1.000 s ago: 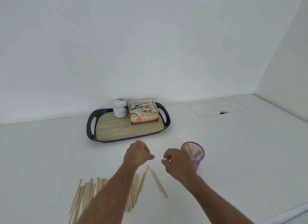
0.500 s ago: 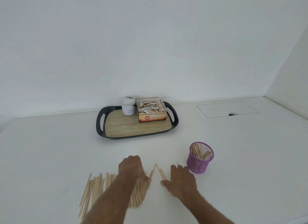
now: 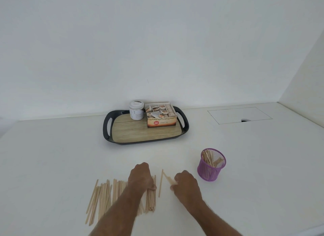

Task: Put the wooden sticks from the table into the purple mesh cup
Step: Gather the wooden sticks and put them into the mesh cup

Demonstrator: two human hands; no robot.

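Observation:
Several wooden sticks lie side by side on the white table, near its front edge. My left hand is down on the right end of that pile, fingers curled round some of the sticks. My right hand pinches one or two loose sticks lying aslant just right of the pile. Another single stick lies between my hands. The purple mesh cup stands upright to the right of my right hand, with several sticks in it.
A black tray with a wood-look bottom sits at the back, carrying a white jar and an open box of tea sachets. A cable hatch is set into the table at the back right. Walls close the back and right.
Both hands came down from above the table onto the sticks. The left hand closed on the pile's right end and the right hand closed on the slanted sticks.

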